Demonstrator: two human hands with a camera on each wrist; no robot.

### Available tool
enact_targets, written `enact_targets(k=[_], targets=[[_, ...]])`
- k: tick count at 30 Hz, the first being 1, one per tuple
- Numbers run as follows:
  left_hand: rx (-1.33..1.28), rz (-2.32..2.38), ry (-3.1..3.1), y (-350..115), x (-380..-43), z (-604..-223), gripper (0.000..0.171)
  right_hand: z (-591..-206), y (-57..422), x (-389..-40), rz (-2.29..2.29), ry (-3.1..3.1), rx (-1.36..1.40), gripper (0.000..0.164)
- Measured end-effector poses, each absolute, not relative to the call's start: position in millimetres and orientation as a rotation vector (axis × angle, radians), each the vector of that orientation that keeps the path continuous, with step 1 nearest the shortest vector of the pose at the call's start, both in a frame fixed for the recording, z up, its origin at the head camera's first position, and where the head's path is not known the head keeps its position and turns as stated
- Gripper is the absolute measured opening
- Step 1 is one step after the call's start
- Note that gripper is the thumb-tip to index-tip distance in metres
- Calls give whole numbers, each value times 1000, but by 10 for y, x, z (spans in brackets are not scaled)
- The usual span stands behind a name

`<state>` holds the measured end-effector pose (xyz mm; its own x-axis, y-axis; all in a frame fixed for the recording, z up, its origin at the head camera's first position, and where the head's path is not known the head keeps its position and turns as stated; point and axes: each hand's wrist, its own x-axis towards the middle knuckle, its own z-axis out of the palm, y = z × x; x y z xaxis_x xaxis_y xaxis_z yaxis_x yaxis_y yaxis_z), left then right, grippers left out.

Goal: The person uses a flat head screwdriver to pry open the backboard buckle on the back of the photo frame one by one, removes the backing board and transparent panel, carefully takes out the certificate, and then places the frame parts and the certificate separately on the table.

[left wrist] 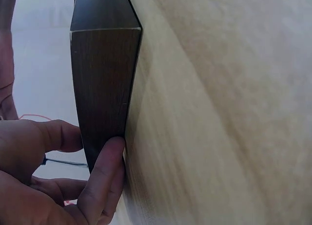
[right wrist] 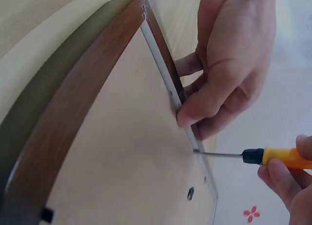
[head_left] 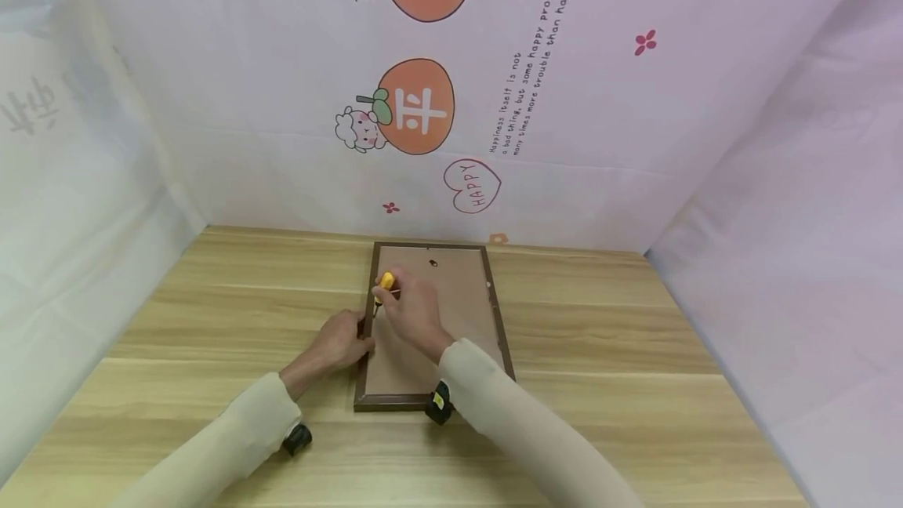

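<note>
Head view showed the right hand (head_left: 415,309) pinching 1 yellow screwdriver (head_left: 387,281), its tip at the left side of a brown frame (head_left: 391,400) on the table (head_left: 600,320); the left hand (head_left: 342,340) gripped that side.

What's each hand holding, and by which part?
Right hand: the screwdriver, by its yellow handle. Left hand: the brown frame, by its left side rail as seen from the head view.
</note>
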<state>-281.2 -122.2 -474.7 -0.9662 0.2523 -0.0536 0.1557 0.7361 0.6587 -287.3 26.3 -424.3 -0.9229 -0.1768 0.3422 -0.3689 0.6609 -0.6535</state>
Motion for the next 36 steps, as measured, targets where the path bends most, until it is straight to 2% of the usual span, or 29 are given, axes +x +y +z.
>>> enact_targets(k=[3, 16, 22, 29, 36], targets=[[325, 1033, 2795, -1231, -2814, -4756, 37, -4239, 216, -2867, 1091, -2625, 438, 12], [304, 1035, 2793, -1232, -2830, -4757, 38, -4231, 141, -2847, 1067, -2632, 422, 13], [344, 1026, 2815, -1228, -2833, -4764, 26, -4240, 101, -2818, 995, -2669, 446, 15], [308, 1073, 2746, -1199, -2839, -4764, 37, -4303, 336, -2912, 1248, -2653, 309, 12], [280, 1107, 2741, -1214, -2809, -4784, 33, -4474, 640, -3061, 1617, -2601, 190, 19]])
